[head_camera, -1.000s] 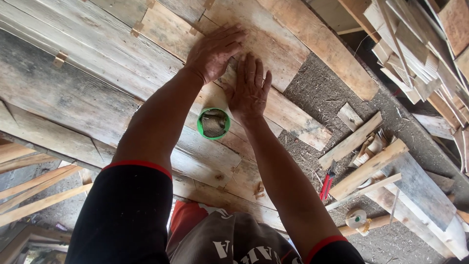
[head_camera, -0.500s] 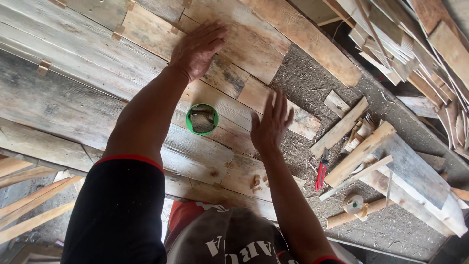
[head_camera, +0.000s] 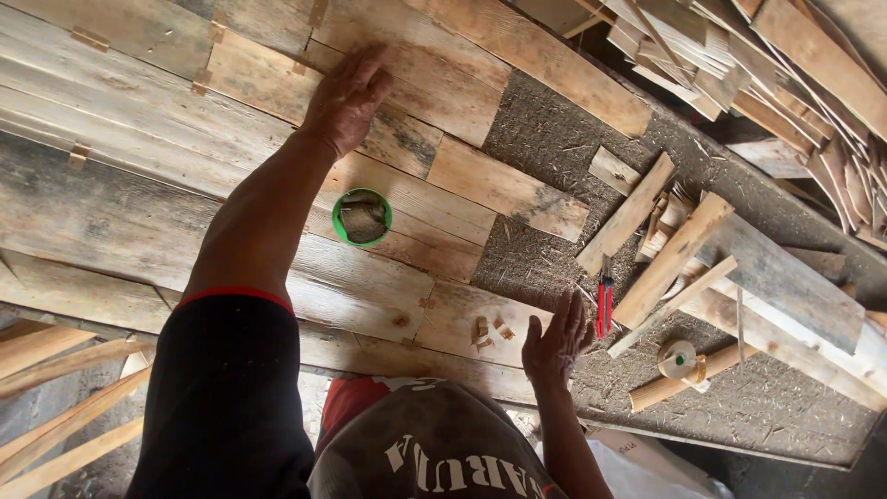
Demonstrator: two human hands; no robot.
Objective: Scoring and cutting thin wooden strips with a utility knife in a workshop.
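- The weathered planks (head_camera: 185, 120) are grey-brown, rough-sawn and streaked with long grain, laid edge to edge as a flat surface; shorter, paler boards (head_camera: 506, 188) are fitted in among them
- Small tan wood blocks (head_camera: 90, 39) sit across some of the joints
- A round green tin (head_camera: 361, 217) stands on the planks, its rim bright green and its inside filled with something dull grey-brown that cannot be made out
- To the right of the planks lies a coarse, fibrous panel (head_camera: 545, 139), dark and speckled like pressed chips
- On that panel lie loose offcuts (head_camera: 628, 214) of pale timber, crossed over one another, with red-handled pliers (head_camera: 604, 305) among them and a small pale spool (head_camera: 679, 359) nearby
- A stack of thin slats (head_camera: 785, 65) fills the upper right corner; more pale strips (head_camera: 55, 407) lie at lower left
- The left hand (head_camera: 349, 97) is spread flat, palm down, pressing on a plank just above the green tin and holding nothing
- The right hand (head_camera: 557, 342) is open with fingers loosely spread, hovering at the edge of the planks just beside the pliers, gripping nothing
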